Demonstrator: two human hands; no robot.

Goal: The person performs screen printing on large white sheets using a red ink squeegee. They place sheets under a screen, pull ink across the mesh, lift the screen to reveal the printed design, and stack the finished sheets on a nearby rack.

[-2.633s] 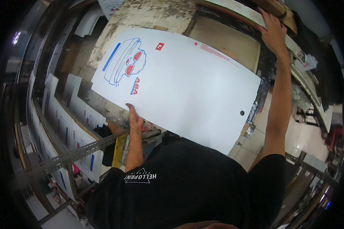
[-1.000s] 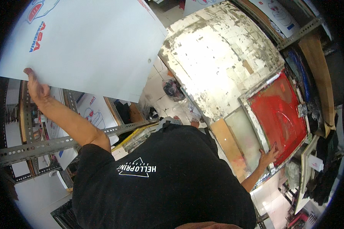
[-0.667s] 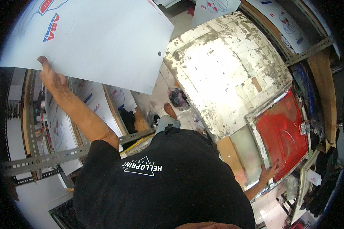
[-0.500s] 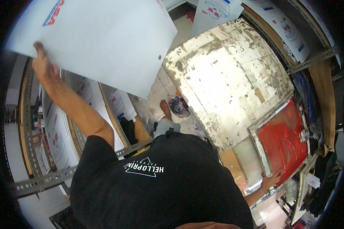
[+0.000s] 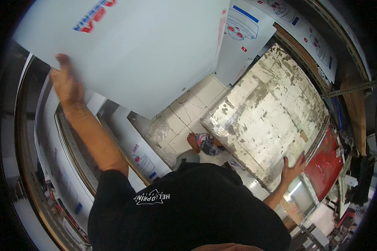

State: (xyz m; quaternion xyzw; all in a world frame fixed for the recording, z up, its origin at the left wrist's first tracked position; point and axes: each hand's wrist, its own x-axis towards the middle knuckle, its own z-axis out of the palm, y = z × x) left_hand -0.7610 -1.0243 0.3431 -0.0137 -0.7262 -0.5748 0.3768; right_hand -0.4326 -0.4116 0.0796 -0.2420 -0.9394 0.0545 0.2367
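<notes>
My left hand (image 5: 66, 85) is raised high at the upper left and grips the lower edge of a large white printed sheet (image 5: 142, 50) with red and blue marks near its top. My right hand (image 5: 292, 166) rests with fingers spread on the near edge of a worn, paint-flecked printing table (image 5: 268, 113) at the right. Beside that hand lies a screen frame (image 5: 327, 163) coated in red ink.
A drying rack (image 5: 71, 167) at the left holds more printed white sheets (image 5: 140, 154). Further printed sheets (image 5: 247, 37) lean at the top right. My foot in a patterned shoe (image 5: 205, 144) stands on the tiled floor (image 5: 188, 113). A wooden board (image 5: 356, 108) lies at the far right.
The sheet has swung from over the table to the upper left, carried by my left hand alone. My right hand let go of it, went to the red frame, then to the table's edge.
</notes>
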